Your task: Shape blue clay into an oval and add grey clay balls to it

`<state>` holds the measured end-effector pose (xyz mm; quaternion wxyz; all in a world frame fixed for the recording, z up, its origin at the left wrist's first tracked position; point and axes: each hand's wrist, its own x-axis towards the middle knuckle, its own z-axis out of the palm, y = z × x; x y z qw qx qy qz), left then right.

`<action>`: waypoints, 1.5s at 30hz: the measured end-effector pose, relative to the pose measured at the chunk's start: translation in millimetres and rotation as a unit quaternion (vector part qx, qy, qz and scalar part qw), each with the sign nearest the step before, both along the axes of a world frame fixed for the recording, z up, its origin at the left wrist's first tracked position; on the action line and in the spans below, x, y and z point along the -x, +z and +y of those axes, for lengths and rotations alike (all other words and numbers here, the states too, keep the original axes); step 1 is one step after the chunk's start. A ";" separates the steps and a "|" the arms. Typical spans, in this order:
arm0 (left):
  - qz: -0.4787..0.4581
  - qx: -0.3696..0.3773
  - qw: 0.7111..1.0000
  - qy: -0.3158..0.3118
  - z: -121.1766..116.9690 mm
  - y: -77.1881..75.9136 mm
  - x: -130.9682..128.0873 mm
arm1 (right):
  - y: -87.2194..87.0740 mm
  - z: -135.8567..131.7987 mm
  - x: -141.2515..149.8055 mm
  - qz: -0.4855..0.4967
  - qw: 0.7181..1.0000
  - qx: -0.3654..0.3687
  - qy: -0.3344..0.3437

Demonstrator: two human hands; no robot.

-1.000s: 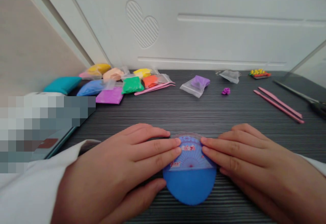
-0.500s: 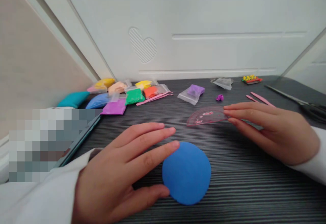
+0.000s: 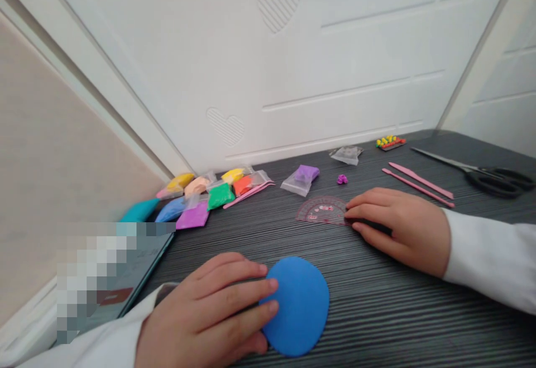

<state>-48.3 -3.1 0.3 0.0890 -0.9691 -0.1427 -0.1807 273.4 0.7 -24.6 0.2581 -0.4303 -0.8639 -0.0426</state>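
Observation:
A flat round disc of blue clay (image 3: 299,305) lies on the dark striped table (image 3: 377,301) near its front edge. My left hand (image 3: 209,315) rests on the table with its fingertips on the disc's left edge, fingers together and slightly curled. My right hand (image 3: 397,228) lies further back and to the right, its fingertips on the right end of a clear pink protractor (image 3: 322,211) that lies flat on the table.
Several coloured clay packets (image 3: 201,192) lie at the back left, with a purple packet (image 3: 302,178), a small purple clay piece (image 3: 342,178), pink modelling sticks (image 3: 416,184) and scissors (image 3: 489,175) to the right. A tablet (image 3: 129,267) lies at the left. A white panel stands behind.
The protractor was lifted off the blue disc and carried back and right by my right hand, then laid on the table. My left hand stayed by the disc. The view tilted up.

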 end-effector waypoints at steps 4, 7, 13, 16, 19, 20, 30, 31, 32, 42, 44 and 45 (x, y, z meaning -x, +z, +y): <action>0.011 -0.024 0.999 -0.028 -4.7 2.6 -1.7 | 0.1 -0.2 -0.4 -0.018 1.000 -0.006 0.003; 0.028 -0.028 0.998 -0.054 -8.7 5.7 -2.2 | 0.1 -0.6 -0.2 -0.024 1.000 -0.003 0.004; 0.022 -0.045 0.997 -0.064 -17.5 6.1 -3.2 | -2.3 3.1 -3.1 -0.023 1.000 -0.008 0.005; 0.004 -0.022 0.998 -0.054 -13.6 2.4 -2.3 | 0.1 -0.7 -0.4 -0.011 1.000 -0.017 0.012; -0.006 0.015 1.000 -0.024 -5.0 -0.6 -0.4 | 5.8 -13.1 9.4 0.011 0.999 -0.018 0.050; -0.002 0.029 0.999 -0.017 -2.2 -1.2 0.3 | 7.6 -17.7 13.4 0.018 0.997 -0.013 0.068; 0.147 0.127 0.979 -0.057 -1.3 -8.1 -3.9 | 0.5 6.9 16.1 -0.102 0.994 0.021 -0.040; 0.148 0.128 0.979 -0.056 -2.1 -8.5 -4.6 | -0.1 9.3 16.2 -0.116 0.992 0.029 -0.034; 0.145 0.125 0.980 -0.051 -3.0 -8.6 -5.1 | -0.1 9.8 16.8 -0.122 0.992 0.029 -0.028; 0.089 0.081 0.993 0.009 -9.9 -9.8 -3.5 | 8.3 -31.0 30.9 -0.085 0.991 0.000 0.108; 0.101 0.084 0.991 0.005 -8.4 -10.4 -1.2 | 7.3 -37.4 32.5 -0.094 0.985 0.020 0.142; 0.112 0.088 0.990 -0.002 -7.4 -10.5 -0.1 | 6.7 -39.9 33.0 -0.102 0.983 0.033 0.151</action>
